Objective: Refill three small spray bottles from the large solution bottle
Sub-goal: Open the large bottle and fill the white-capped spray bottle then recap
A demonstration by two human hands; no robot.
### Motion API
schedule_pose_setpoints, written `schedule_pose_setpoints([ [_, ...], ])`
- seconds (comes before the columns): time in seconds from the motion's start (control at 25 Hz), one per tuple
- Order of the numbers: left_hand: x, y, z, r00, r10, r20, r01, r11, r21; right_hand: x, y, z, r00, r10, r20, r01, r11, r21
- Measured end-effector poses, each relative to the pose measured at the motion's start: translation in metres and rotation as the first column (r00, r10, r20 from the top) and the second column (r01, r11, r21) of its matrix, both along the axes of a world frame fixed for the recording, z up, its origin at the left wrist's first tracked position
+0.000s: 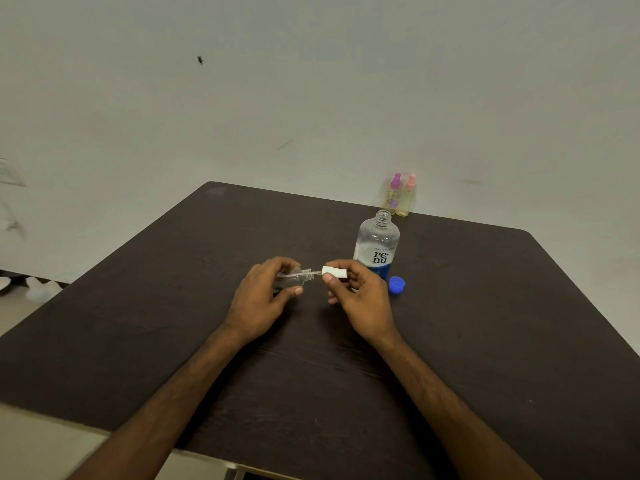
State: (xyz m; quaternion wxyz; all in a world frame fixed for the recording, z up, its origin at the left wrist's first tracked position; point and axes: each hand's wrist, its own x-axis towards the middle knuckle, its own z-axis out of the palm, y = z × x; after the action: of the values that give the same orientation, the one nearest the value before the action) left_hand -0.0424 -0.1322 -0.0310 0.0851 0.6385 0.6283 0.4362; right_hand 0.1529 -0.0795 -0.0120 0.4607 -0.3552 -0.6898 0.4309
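Observation:
My left hand (pixel 265 295) grips a small clear spray bottle (pixel 297 276), held on its side over the middle of the dark table (pixel 138 323). My right hand (pixel 356 292) pinches its white spray head (pixel 333 271), drawn just out of the bottle's threaded neck, with the thin dip tube still reaching into it. Right behind my right hand stands the large clear solution bottle (pixel 377 244) with a blue label, its neck uncapped. Its blue cap (pixel 396 284) lies on the table beside it. Two small spray bottles, one with a purple top (pixel 392 194) and one with a pink top (pixel 406 195), stand at the table's far edge by the wall.
A plain grey wall (pixel 311 98) rises directly behind the table. The table's left edge drops to a floor with pale objects (pixel 41 287) lying on it. Bare tabletop stretches to the left, right and front of my hands.

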Motion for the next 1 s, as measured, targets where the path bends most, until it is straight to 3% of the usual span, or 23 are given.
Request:
schedule_pose_setpoints([
  [0.28,-0.006,-0.001,0.002,0.944,0.267,0.194,-0.287,0.955,0.08,0.007,-0.015,-0.001,0.992,-0.118,-0.034,0.12,0.992,0.037],
  [0.44,-0.006,-0.001,0.004,0.898,0.224,0.378,-0.293,0.947,0.134,0.014,-0.023,-0.002,0.967,-0.224,0.12,0.205,0.967,0.153],
  [0.6,-0.003,-0.002,0.009,0.899,0.25,0.359,-0.314,0.94,0.131,0.026,-0.026,-0.008,0.924,-0.288,0.253,0.243,0.95,0.195],
  [0.76,-0.001,-0.002,0.009,0.905,0.229,0.358,-0.291,0.948,0.13,0.035,-0.026,-0.01,0.892,-0.349,0.287,0.318,0.936,0.148],
  [1.0,-0.002,-0.003,0.009,0.911,0.212,0.355,-0.271,0.954,0.125,0.03,-0.025,-0.014,0.846,-0.363,0.39,0.293,0.928,0.228],
])
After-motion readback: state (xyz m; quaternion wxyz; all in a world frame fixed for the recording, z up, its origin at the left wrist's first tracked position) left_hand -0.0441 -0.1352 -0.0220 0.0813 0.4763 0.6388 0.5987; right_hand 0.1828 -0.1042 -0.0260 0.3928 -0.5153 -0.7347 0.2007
